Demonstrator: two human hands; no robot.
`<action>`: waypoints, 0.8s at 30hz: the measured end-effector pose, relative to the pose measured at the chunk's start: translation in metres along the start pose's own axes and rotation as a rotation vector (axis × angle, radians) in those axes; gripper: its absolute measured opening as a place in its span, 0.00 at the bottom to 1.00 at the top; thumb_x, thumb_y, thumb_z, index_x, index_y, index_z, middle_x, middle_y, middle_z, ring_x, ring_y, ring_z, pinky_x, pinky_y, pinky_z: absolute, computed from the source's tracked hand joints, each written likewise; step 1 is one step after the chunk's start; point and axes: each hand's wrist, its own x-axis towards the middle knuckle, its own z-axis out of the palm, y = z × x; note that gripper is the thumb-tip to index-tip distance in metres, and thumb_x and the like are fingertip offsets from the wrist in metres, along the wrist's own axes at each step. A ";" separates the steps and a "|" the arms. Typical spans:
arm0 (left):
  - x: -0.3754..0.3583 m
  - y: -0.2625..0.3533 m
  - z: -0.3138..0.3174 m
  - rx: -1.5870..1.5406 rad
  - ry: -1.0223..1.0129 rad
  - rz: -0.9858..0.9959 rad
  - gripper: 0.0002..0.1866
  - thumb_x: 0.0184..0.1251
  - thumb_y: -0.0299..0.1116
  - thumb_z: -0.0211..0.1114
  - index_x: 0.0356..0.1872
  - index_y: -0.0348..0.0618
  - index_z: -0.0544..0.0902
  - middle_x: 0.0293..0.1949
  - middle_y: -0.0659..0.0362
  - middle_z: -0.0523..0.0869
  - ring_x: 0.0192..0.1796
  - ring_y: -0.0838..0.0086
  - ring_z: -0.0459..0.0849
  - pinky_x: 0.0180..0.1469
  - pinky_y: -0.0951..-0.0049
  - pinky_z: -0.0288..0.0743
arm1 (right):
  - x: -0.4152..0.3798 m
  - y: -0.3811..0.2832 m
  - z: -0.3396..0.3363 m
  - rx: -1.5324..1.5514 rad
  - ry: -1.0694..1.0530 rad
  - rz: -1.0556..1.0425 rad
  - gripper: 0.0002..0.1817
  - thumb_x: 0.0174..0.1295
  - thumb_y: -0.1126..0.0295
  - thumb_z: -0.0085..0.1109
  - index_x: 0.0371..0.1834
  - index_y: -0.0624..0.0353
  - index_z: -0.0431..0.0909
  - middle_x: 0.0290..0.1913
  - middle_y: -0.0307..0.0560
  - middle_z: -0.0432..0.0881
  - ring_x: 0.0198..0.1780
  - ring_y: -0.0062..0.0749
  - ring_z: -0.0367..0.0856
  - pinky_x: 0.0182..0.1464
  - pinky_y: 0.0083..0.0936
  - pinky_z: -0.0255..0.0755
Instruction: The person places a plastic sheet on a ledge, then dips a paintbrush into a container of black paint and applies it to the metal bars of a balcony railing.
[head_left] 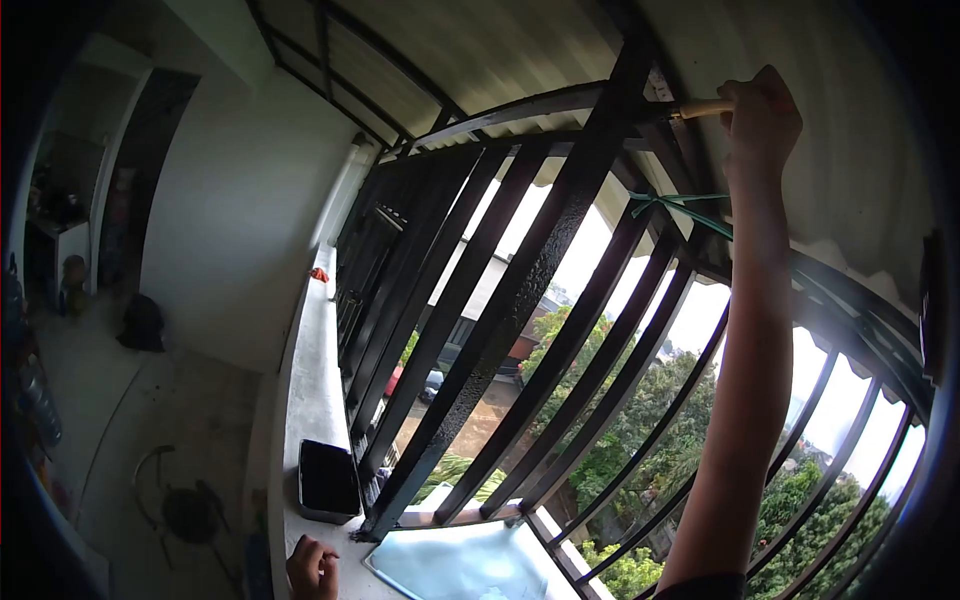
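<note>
High on the right, my right hand [762,115] is closed around the wooden handle of a paintbrush [707,108]. The dark bristle end meets the black metal frame [622,95] near the roof. Wet-looking black gloss covers the thick slanted post [520,290] below it. Down at the lower left, my left hand [313,568] is by the white ledge with its fingers curled; whatever they may hold is hidden. Just beyond it, a black rectangular tray [328,480] with dark contents, apparently paint, sits on the ledge [305,400].
Several black bars line the opening, with trees [640,420] outside. A green tie [680,203] is knotted around the bars. A pale blue translucent sheet [460,562] lies at the bars' foot. A small red item [319,275] rests farther along the ledge. Corrugated roofing [840,150] hangs overhead.
</note>
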 end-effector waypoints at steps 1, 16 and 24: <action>-0.001 -0.007 0.001 0.052 -0.008 0.038 0.13 0.72 0.39 0.56 0.36 0.39 0.81 0.34 0.47 0.80 0.35 0.50 0.81 0.33 0.55 0.73 | 0.000 -0.007 0.007 0.024 0.015 -0.058 0.09 0.45 0.79 0.58 0.19 0.61 0.65 0.18 0.36 0.65 0.25 0.21 0.65 0.30 0.26 0.64; -0.005 -0.013 0.000 0.134 -0.157 0.102 0.12 0.73 0.41 0.55 0.39 0.45 0.82 0.37 0.47 0.84 0.37 0.46 0.83 0.40 0.49 0.77 | 0.014 -0.013 0.084 -0.623 -0.295 -0.541 0.09 0.49 0.80 0.55 0.24 0.58 0.64 0.21 0.35 0.64 0.25 0.20 0.62 0.30 0.21 0.63; -0.002 -0.013 -0.001 0.131 -0.255 0.051 0.12 0.74 0.40 0.55 0.42 0.44 0.82 0.38 0.48 0.84 0.38 0.47 0.84 0.40 0.49 0.77 | -0.006 -0.006 0.080 -0.383 -0.480 -0.077 0.07 0.47 0.79 0.58 0.23 0.59 0.68 0.20 0.37 0.66 0.24 0.22 0.63 0.30 0.22 0.64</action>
